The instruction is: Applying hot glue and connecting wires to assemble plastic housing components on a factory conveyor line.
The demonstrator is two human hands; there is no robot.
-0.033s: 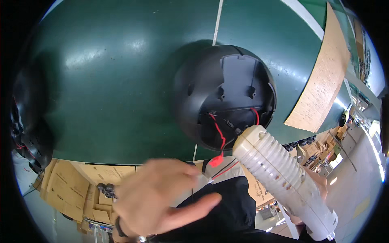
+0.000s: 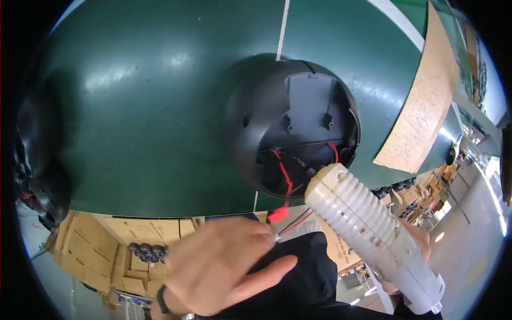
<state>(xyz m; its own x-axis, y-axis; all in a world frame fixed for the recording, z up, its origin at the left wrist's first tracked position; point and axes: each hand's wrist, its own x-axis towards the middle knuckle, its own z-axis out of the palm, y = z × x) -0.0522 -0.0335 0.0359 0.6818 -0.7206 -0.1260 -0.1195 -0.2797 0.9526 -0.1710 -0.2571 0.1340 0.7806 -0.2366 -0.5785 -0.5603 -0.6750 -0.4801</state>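
A black round shell (image 2: 245, 106) sits on the green table with its opening turned to the right. Thin red wires (image 2: 285, 178) and a black lead run out of it, one carrying a red blob-like end (image 2: 278, 214). My left hand (image 2: 224, 261) is below this end, blurred, its thumb stretched away from the fingers; its fingertips are near the wires but I see nothing held. My right hand (image 2: 420, 240), mostly hidden, grips a white ribbed hand tool (image 2: 368, 229) from behind. The tool's far end overlaps the shell's lower rim. A small white plug (image 2: 277, 238) hangs on a red and black wire pair.
More black shells (image 2: 45, 181) stand at the table's left end. A cardboard sheet (image 2: 421, 106) lies on the right. Cardboard boxes (image 2: 85, 248) with black round parts stand below the table's near edge.
My left hand has shifted slightly right and down, toward the wires. The red end has swung slightly left. The white tool stays almost where it was.
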